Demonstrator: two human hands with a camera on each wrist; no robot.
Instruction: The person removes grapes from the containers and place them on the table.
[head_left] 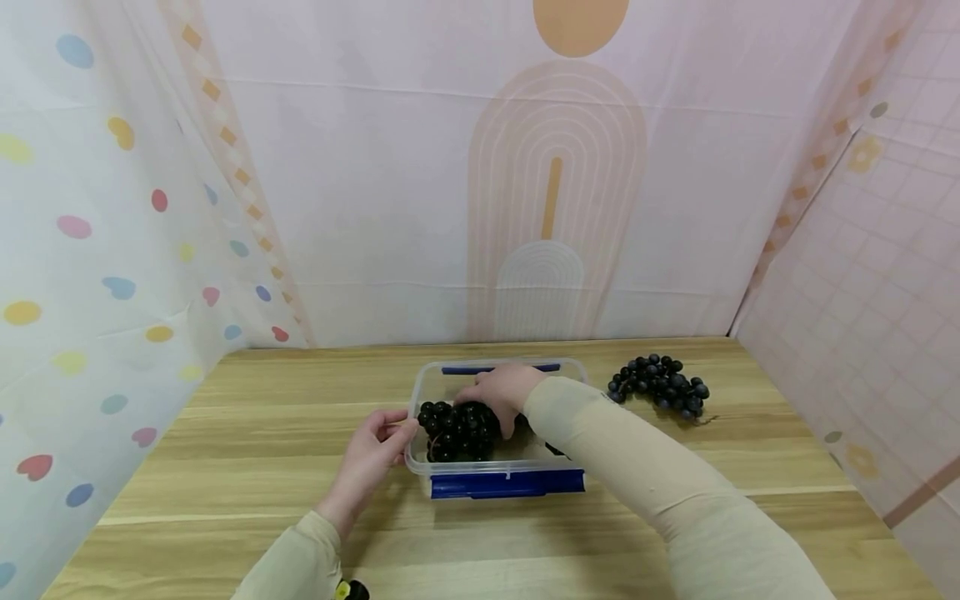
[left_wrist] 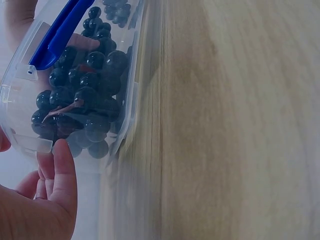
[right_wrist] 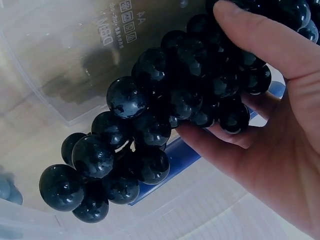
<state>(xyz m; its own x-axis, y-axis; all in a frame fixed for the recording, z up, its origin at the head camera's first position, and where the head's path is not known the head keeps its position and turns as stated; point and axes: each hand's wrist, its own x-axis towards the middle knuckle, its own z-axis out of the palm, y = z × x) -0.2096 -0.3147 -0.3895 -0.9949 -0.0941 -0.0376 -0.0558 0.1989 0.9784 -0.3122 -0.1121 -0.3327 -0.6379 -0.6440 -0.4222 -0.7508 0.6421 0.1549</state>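
Note:
A clear plastic food container (head_left: 450,468) without a lid on it stands on the table, its blue clip (head_left: 507,484) facing me. Inside, toward the left, lies a bunch of dark, shiny grapes (head_left: 453,433). My right hand (head_left: 504,390) reaches in from above and grips this bunch; in the right wrist view the thumb and fingers go round the grapes (right_wrist: 150,120). At the container's left side my left hand (head_left: 375,450) holds the rim between thumb and fingers, and its fingers (left_wrist: 64,165) touch the wall near a corner. My right forearm covers part of the container's right side.
Another bunch of dark grapes (head_left: 660,385) lies on the wooden table (head_left: 262,433) to the right, behind my right forearm. Patterned cloth (head_left: 375,208) hangs along the back and both sides. A small black and yellow object (head_left: 352,590) shows beside my left sleeve.

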